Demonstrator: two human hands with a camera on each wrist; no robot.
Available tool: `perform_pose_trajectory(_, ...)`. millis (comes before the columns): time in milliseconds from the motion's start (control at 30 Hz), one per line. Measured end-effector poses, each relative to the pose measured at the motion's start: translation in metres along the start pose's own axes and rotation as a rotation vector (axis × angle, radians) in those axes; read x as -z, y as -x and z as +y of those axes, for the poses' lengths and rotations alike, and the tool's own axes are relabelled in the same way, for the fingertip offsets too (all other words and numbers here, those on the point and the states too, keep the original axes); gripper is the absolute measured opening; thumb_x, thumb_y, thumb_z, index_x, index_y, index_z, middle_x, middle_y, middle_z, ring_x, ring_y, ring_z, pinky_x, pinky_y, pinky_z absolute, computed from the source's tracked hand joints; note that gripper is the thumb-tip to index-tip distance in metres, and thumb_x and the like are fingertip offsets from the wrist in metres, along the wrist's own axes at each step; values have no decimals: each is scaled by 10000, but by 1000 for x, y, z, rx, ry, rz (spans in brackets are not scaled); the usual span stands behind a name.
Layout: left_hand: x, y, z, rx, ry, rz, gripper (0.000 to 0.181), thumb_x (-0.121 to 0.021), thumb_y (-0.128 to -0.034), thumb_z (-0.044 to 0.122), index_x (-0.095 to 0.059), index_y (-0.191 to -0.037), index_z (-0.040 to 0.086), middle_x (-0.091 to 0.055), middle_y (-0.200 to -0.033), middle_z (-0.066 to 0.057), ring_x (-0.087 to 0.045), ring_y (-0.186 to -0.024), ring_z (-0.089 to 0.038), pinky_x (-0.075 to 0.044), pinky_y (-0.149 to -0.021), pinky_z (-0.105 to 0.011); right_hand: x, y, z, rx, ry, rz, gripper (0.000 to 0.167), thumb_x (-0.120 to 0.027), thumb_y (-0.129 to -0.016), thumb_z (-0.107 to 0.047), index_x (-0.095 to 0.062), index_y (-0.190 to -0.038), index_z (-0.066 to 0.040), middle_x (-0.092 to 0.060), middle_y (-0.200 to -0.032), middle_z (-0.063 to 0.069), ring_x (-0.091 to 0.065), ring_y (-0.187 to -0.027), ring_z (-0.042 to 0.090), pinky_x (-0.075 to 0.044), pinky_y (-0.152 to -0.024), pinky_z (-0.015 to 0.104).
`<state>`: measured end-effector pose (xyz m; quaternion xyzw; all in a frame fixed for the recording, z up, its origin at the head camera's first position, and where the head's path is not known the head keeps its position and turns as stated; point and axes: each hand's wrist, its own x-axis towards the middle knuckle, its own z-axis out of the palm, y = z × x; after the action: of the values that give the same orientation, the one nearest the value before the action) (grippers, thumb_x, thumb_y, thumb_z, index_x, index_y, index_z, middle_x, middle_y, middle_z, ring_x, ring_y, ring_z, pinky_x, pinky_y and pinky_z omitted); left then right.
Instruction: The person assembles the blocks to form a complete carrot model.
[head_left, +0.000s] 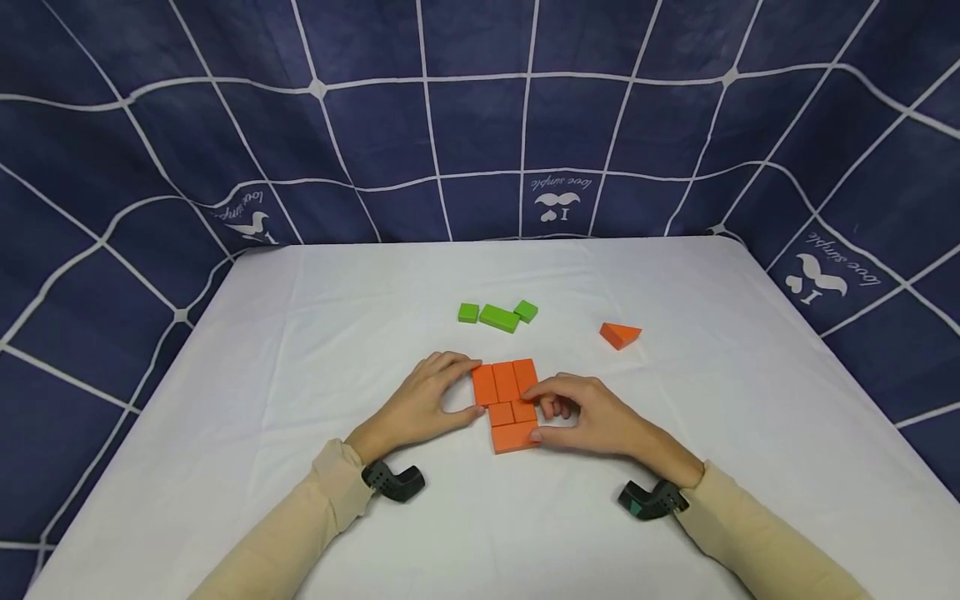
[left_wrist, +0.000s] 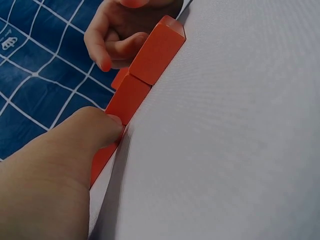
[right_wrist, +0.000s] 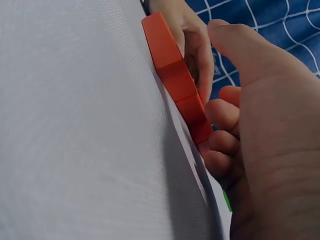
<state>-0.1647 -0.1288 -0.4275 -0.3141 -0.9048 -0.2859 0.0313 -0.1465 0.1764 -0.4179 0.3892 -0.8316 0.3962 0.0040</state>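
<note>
Several orange blocks lie flat against one another: three upright ones side by side point(head_left: 506, 382), two small ones below them point(head_left: 500, 414) and a wide one point(head_left: 513, 437) nearest the person. At the group's left edge the left hand point(head_left: 423, 404) touches the blocks with fingertip and thumb, also seen in the left wrist view point(left_wrist: 60, 160). The right hand point(head_left: 600, 417) is at the right side, index fingertip on the blocks and thumb at the wide block's right end, other fingers curled. In the right wrist view the right hand point(right_wrist: 275, 110) is beside the orange blocks point(right_wrist: 172, 70).
Three green blocks point(head_left: 498, 318) lie behind the orange group. An orange triangular block point(head_left: 620, 335) is at the back right on the white cloth point(head_left: 337, 300). A dark blue curtain with white lines point(head_left: 480, 125) hangs beyond the table's far edge.
</note>
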Motion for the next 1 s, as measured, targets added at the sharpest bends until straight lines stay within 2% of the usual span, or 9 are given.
perform_pose_trajectory(133, 2, -2, -1, -10, -4, 10, 667, -755, -893, 451, -585, -1446, 120, -587, -1384, -37, -509, -1293, -218, -410, -1122, -473, 3, -4, 0, 19, -21, 45, 391, -879, -834, -264, -726, -1186, -193, -613, -871, -90, -564, -799, 86, -486, -701, 237)
perform_pose_trajectory(333, 6, -3, 0, 8, -6, 3, 667, -751, -895, 462, -586, -1444, 121, -587, -1386, -46, -508, -1296, -226, -409, -1123, -482, 8, -14, 3, 27, -27, 88, 345, -869, -846, -222, -741, -1164, -181, -641, -890, -65, -577, -794, 109, -495, -686, 258)
perform_pose_trajectory(533, 7, -2, -1, 16, 7, 6, 664, -761, -893, 451, -588, -1443, 122, -589, -1377, -40, -510, -1288, -220, -411, -1118, -472, 16, -35, 4, 23, 8, 130, 287, -839, -876, -197, -752, -1144, -143, -674, -909, -47, -596, -810, 139, -502, -700, 273)
perform_pose_trajectory(767, 3, -2, 1, 7, 9, 7, 655, -763, -892, 449, -591, -1438, 130, -592, -1369, -25, -511, -1282, -213, -414, -1114, -470, 24, -60, 14, -42, 76, 167, 282, -806, -902, -205, -747, -1156, -98, -683, -931, -76, -595, -801, 137, -508, -708, 278)
perform_pose_trajectory(1000, 2, 0, 1, 11, -8, -2, 661, -759, -894, 467, -592, -1437, 130, -594, -1363, -24, -514, -1277, -210, -412, -1117, -472, 26, -80, 25, -106, 139, 196, 263, -793, -913, -210, -750, -1138, -80, -689, -933, -8, -602, -796, 156, -533, -717, 313)
